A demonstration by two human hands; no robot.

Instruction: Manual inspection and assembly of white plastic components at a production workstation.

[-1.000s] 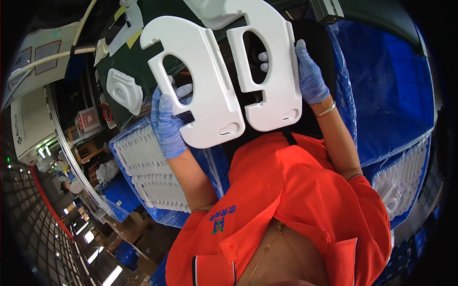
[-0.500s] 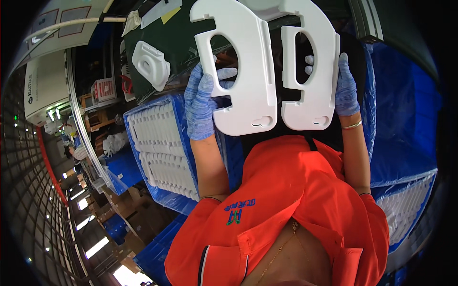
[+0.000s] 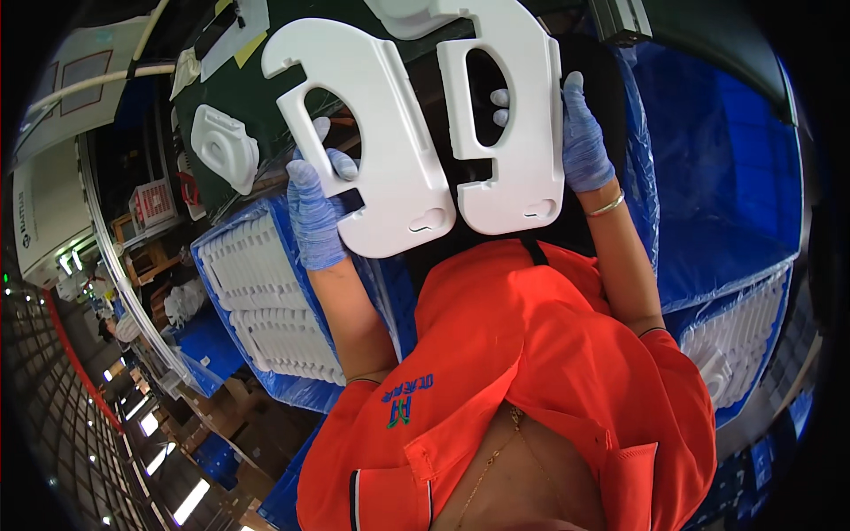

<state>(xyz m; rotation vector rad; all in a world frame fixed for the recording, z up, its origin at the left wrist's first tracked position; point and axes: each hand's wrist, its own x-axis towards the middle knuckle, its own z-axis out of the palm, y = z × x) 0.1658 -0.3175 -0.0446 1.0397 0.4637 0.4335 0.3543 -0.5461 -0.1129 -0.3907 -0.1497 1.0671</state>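
Observation:
Two white moulded plastic parts are held up side by side, each with an oval opening, a notched edge and a small keyhole-shaped recess. My left hand [image 3: 317, 208], in a blue knit glove, grips the left plastic part [image 3: 390, 168] by its left edge, fingers passing behind it and showing through the opening. My right hand [image 3: 584, 142], also gloved, holds the right plastic part [image 3: 529, 124] by its right edge; two fingertips show through that part's opening. The two parts are apart, the left one tilted.
A smaller white plastic piece [image 3: 223, 148] lies on the dark green table [image 3: 274, 106]. Below it stands a blue-lined crate [image 3: 282, 230] packed with rows of white parts. At right are a large blue-lined box [image 3: 722, 177] and another crate of white parts [image 3: 735, 345]. A white part sits at the far table edge.
Both hands and their plastic parts have shifted left in the picture, along with the whole view. The left part is now more tilted. Both grips stay the same.

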